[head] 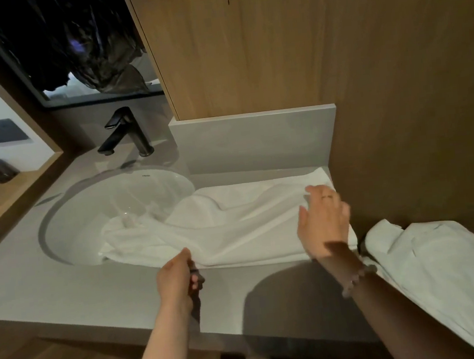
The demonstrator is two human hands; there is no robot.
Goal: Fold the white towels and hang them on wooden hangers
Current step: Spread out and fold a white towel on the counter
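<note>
Towel lies crosswise before me, left grip pinching its near edge, right grip spread flat on top.

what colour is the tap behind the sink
Black. The tap shows best in the head view, standing behind the white sink.

Rt towel cut off at frame edge.
</note>
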